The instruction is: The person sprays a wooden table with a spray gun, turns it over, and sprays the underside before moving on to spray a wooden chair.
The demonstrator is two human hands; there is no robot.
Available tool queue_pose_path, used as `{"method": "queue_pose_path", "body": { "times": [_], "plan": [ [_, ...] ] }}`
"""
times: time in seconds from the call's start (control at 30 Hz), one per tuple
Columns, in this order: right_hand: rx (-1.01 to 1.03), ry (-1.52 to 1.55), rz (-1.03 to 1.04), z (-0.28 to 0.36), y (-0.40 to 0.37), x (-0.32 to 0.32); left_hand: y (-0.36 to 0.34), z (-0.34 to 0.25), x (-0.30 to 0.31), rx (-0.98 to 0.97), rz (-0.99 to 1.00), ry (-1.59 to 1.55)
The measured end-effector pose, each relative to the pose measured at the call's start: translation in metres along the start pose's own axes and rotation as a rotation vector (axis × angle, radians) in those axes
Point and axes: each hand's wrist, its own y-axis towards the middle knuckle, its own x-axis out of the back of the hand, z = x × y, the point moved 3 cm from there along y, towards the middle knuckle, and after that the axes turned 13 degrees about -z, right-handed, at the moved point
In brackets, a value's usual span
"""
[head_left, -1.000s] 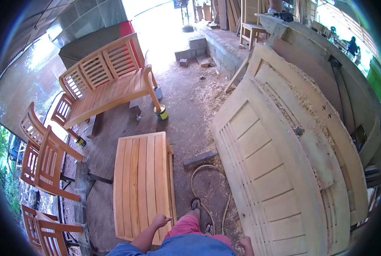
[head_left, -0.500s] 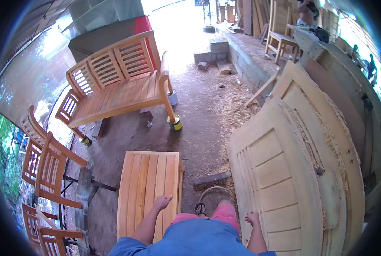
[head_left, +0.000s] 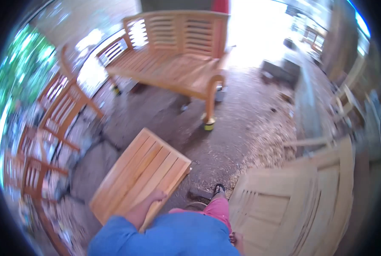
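My left hand hangs above the right side of a low wooden table with a slatted top. Its fingers look loosely curled and hold nothing I can see; motion blur hides whether it touches the slats. Down by my right hip is my right hand, small and partly hidden by my blue shirt, so its fingers cannot be read. Pale wooden door panels lean or lie close beside it on the right.
Ahead stands a slatted wooden bench, one front leg in a yellow-banded tin. Wooden chairs line the left side. Wood shavings cover the floor at right, near a low block wall. A dark timber piece lies by my foot.
My view has swung to the right and blurred; the bench now stands more centrally and the table appears turned. One foot shows further forward. Both hands stay low and pick up nothing visible.
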Motion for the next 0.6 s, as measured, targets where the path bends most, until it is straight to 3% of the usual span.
{"method": "queue_pose_path", "body": {
  "times": [0.1, 0.23, 0.3, 0.4, 0.43, 0.5, 0.6],
  "plan": [
    [0.021, -0.191, 0.038, 0.094, 0.009, 0.039, -0.013, -0.051, 0.009, 0.149, -0.138, -0.171],
    [0.205, -0.417, 0.035, 0.27, 0.017, 0.034, -0.023, -0.116, 0.02, -0.06, -0.423, -0.407],
    [0.309, -0.52, 0.035, 0.353, 0.016, 0.005, -0.054, -0.141, 0.036, 0.123, -0.472, -0.57],
    [0.441, -0.617, 0.033, 0.446, 0.012, -0.042, -0.083, -0.136, 0.016, 0.325, -0.485, -0.73],
    [0.474, -0.637, 0.037, 0.467, 0.014, -0.058, -0.085, -0.128, -0.002, 0.285, -0.45, -0.701],
    [0.526, -0.669, 0.054, 0.507, 0.017, -0.094, -0.103, -0.101, -0.038, 0.407, -0.454, -0.699],
    [0.565, -0.704, 0.101, 0.563, 0.04, -0.157, -0.172, -0.064, -0.07, 0.7, -0.545, -0.713]
  ]
}}
